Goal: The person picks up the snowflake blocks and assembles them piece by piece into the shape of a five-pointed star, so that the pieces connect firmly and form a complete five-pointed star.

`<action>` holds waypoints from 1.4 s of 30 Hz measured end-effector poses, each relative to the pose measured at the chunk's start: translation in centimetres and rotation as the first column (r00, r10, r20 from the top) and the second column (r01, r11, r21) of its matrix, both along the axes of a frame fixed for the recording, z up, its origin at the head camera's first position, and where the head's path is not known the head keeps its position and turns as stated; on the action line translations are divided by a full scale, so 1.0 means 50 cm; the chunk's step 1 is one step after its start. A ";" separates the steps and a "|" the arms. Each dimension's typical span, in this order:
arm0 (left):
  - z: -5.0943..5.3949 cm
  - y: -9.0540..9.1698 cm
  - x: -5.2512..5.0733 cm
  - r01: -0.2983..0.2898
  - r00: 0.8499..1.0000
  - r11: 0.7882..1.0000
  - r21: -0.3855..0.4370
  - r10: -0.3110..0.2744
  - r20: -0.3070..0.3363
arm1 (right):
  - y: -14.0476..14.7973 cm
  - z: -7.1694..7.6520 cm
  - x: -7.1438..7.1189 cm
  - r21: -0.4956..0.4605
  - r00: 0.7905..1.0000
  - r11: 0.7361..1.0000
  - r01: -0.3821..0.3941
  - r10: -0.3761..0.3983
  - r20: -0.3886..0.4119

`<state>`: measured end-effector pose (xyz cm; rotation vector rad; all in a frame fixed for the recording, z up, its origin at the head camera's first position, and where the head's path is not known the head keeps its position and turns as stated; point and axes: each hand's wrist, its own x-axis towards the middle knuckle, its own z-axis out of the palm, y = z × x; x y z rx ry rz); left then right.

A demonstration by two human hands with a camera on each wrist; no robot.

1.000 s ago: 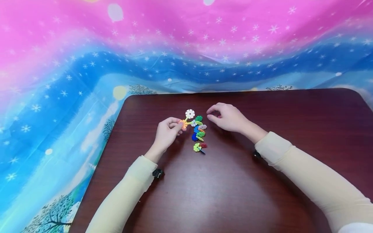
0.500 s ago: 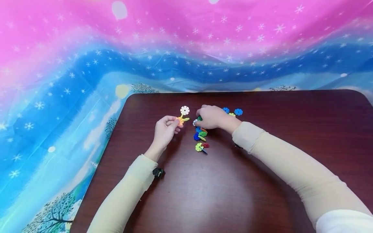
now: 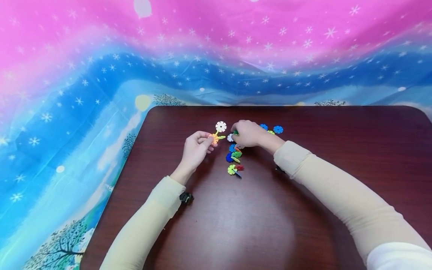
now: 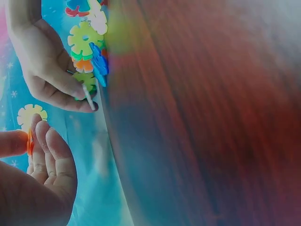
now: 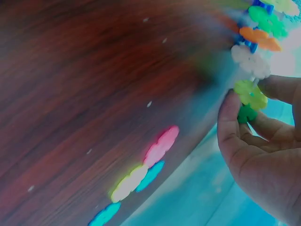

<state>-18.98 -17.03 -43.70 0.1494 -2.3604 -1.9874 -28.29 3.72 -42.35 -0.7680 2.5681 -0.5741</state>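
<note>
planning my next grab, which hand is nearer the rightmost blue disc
Right. The right hand is a little to the left of the blue disc; the left hand is farther left, pinching an orange disc.

A snowflake-printed pink and blue cloth [image 3: 216,41] hangs behind a dark reddish-brown table [image 3: 351,138] bearing a pale sheen [image 3: 249,225]

The right hand [image 5: 265,165] holds a lime disc [image 5: 254,96] between thumb and fingers, a dark green disc [image 5: 246,114] showing within its curl. Ranged upward from the hand are a white disc [image 5: 249,61], an orange disc [image 5: 262,39] and a bright green disc [image 5: 266,21]. Well left of the hand, on the table [image 5: 84,94], are a pink disc [image 5: 161,146], a yellow disc [image 5: 129,183] and two cyan discs [image 5: 150,176].
</note>
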 end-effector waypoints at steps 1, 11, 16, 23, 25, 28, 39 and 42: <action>0.002 0.002 0.000 0.007 1.000 1.000 -0.005 -0.007 -0.001 | 0.007 0.002 0.000 -0.018 1.000 1.000 0.015 -0.015 0.002; 0.011 0.024 -0.005 0.077 0.997 0.996 -0.039 -0.078 -0.014 | 0.081 0.010 -0.001 -0.174 0.986 0.970 0.168 -0.166 0.026; 0.012 0.036 -0.006 0.102 0.994 0.994 -0.049 -0.103 -0.020 | 0.112 0.010 0.006 -0.256 0.971 0.938 0.232 -0.209 0.114; 0.012 0.060 -0.007 0.170 0.984 0.982 -0.076 -0.173 -0.032 | 0.153 0.009 0.022 -0.435 0.936 0.840 0.324 -0.219 0.276; 0.014 0.067 -0.005 0.206 0.977 0.974 -0.091 -0.210 -0.035 | 0.165 0.015 0.029 -0.488 0.921 0.792 0.366 -0.236 0.309; 0.017 0.078 -0.001 0.262 0.964 0.958 -0.117 -0.266 -0.027 | 0.184 0.029 0.041 -0.546 0.912 0.733 0.406 -0.287 0.292; 0.028 0.109 0.010 0.387 0.921 0.914 -0.121 -0.388 0.018 | 0.206 0.069 0.080 -0.693 0.904 0.599 0.401 -0.383 0.191; 0.031 0.113 0.011 0.394 0.919 0.912 -0.114 -0.395 0.012 | 0.206 0.068 0.086 -0.699 0.903 0.593 0.400 -0.386 0.189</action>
